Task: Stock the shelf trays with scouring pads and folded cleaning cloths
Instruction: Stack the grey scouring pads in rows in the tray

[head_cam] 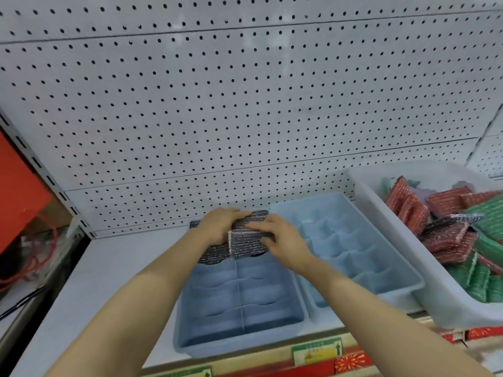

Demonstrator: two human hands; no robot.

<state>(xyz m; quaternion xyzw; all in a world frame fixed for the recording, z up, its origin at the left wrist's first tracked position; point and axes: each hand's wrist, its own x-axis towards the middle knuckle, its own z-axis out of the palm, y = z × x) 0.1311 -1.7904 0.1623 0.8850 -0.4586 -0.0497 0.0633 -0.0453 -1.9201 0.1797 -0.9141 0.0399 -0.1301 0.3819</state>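
Both hands, left [220, 224] and right [283, 240], are gripping dark pads [245, 240] over the tray [239, 295] back; loose grip risks spilling them across dividers.

— What carries everything here?

— A pale grey shelf [109, 270] with a white pegboard back panel [245, 104] behind it.

— And directly on it?

— Three containers side by side. A blue plastic divided tray [236, 341] sits at the front middle. A lighter blue compartment tray [394, 254] touches its right side. Further right stands a translucent white plastic bin [435, 303], overhanging the front edge. The shelf's left part is bare grey.
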